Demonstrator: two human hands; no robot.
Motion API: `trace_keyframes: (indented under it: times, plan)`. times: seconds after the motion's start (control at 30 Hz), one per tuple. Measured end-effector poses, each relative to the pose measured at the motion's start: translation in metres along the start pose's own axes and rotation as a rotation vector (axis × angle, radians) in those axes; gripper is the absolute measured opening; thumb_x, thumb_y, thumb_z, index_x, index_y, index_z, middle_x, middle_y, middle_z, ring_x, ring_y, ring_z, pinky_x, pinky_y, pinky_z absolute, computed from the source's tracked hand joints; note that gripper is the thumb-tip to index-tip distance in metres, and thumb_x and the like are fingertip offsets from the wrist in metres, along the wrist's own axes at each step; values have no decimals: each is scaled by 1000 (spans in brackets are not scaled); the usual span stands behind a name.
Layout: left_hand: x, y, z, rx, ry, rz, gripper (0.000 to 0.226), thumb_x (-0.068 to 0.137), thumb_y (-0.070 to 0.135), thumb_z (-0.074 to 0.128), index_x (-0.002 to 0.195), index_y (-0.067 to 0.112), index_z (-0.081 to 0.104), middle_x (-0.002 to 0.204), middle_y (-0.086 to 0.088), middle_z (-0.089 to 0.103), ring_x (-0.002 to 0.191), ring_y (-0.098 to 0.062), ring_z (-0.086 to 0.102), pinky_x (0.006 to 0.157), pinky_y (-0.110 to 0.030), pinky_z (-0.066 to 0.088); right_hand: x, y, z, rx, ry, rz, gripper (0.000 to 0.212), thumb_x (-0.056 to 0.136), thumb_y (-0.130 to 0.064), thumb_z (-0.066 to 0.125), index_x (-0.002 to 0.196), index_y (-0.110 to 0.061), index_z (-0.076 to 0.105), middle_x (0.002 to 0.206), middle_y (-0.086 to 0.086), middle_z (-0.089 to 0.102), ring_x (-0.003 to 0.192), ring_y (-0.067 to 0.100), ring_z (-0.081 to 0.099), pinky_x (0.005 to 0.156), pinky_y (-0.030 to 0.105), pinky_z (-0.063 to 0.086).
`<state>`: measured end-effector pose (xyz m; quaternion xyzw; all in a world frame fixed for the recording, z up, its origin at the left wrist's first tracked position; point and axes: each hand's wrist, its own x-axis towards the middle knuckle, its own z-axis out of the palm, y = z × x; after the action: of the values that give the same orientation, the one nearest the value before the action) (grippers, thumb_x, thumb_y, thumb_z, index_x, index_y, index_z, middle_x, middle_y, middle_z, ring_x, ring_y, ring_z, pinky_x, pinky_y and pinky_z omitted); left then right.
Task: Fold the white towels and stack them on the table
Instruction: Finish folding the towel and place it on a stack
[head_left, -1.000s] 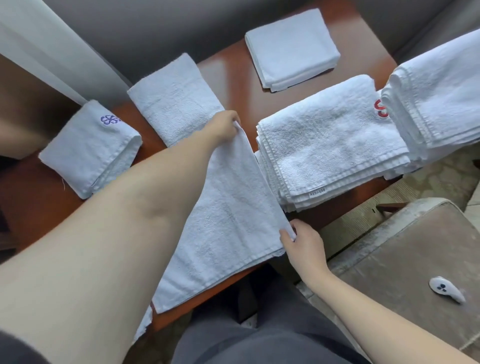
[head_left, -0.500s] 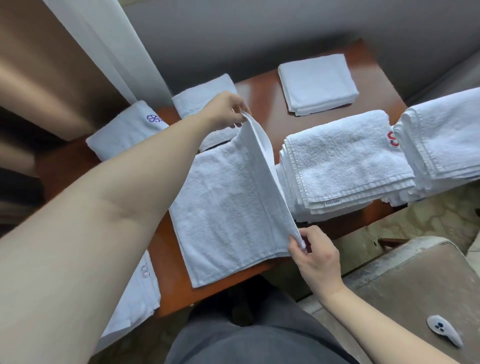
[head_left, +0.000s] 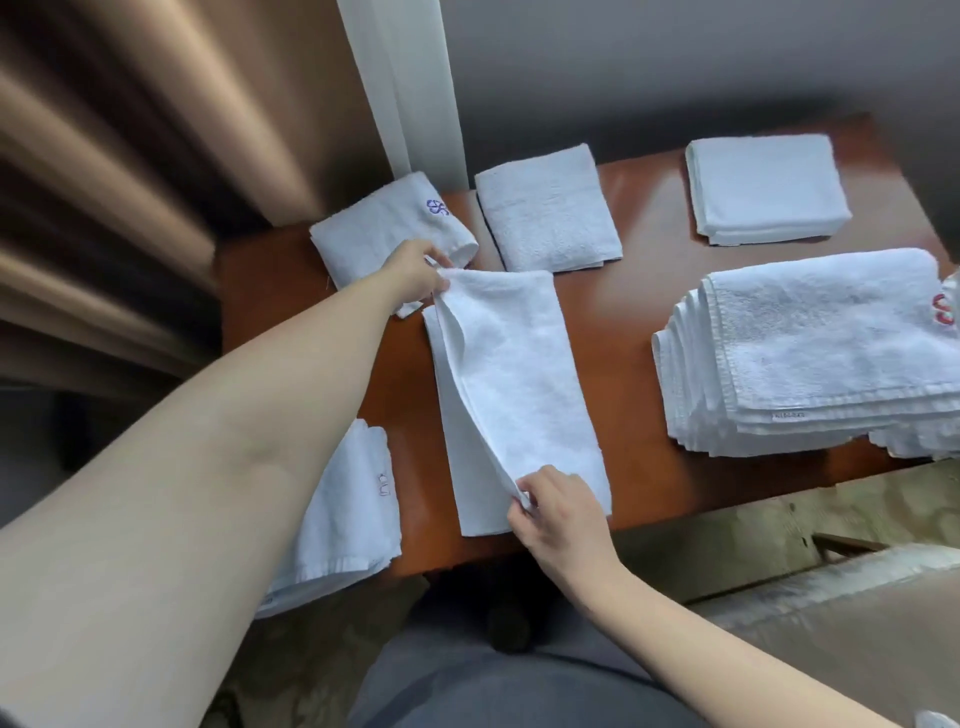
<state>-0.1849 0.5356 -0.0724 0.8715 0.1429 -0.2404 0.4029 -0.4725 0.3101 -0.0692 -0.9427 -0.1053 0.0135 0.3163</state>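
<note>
Two hands pinch the half-folded towel (head_left: 519, 374) mid-table (head_left: 623, 312) — left hand (head_left: 415, 270) far corner, right hand (head_left: 558, 506) near corner. Risk: uneven release leaves edges misaligned — skewed fold.

The person is showing two bare forearms, the left hand (head_left: 415, 273) and right hand (head_left: 558, 512) wearing no rings or gloves; dark grey trousers (head_left: 493, 686) are covering the lap.
</note>
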Motion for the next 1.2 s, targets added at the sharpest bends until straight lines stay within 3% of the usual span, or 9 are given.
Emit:
trace_keyframes:
  times: [0.1,0.23,0.4,0.47,0.63,0.83,1.03,1.17,1.2]
  plan:
    - [-2,-21,-1,51,40,-70,36,91,8,70,123,21,60,124,-12,60,101,-29,64,86,-35,59,7,-14,27,-62,-243,45,3,83,-5,66,84,-2,64,79,10,60,69,32,55,62,39,41]
    - [-11,-32,4,85,10,-132,50,93,13,67,140,15,50,138,-11,50,121,-29,55,99,-31,46,15,-19,50,-149,-647,180,46,94,-46,62,126,-14,59,117,4,60,108,27,58,92,33,43]
    - [-49,-37,32,156,3,-160,14,92,17,66,90,23,53,96,2,54,101,-21,52,71,-26,41,35,14,32,-31,-510,381,54,92,-63,57,123,-19,57,118,-2,61,104,20,60,88,36,49]
    - [-64,-39,50,163,-5,-208,16,92,24,67,103,16,59,106,-2,60,107,-25,57,73,-29,41,54,38,17,-25,-385,441,46,96,-56,55,119,-17,61,115,-1,63,105,20,60,88,38,49]
    - [-92,-54,102,-62,113,-522,79,88,47,71,146,3,39,147,-14,49,132,-33,51,101,-39,48,107,84,-4,-67,-179,447,36,99,-44,56,120,-15,62,107,-2,59,110,22,52,85,37,46]
    - [-104,-79,133,-206,163,-664,84,81,50,79,141,3,45,145,-13,51,133,-32,50,103,-43,48,144,111,9,150,-328,715,54,95,-49,61,132,-10,54,117,3,62,102,22,59,75,33,44]
    - [-105,-88,150,-238,220,-625,69,84,47,78,130,3,51,132,-12,59,118,-30,59,78,-33,45,153,128,17,435,-399,838,31,87,-36,74,83,-10,58,83,11,61,69,21,52,62,34,37]
    - [-102,-91,154,-317,229,-595,60,86,41,76,128,3,57,131,-10,61,117,-30,61,80,-31,44,157,135,12,568,-455,874,38,91,-30,72,106,5,69,109,16,74,92,29,74,81,41,61]
    - [-102,-91,153,-382,237,-580,52,84,39,77,121,5,61,125,-9,64,111,-28,64,79,-32,48,158,135,9,619,-466,873,32,91,-30,72,107,-2,71,108,12,76,89,22,75,72,33,61]
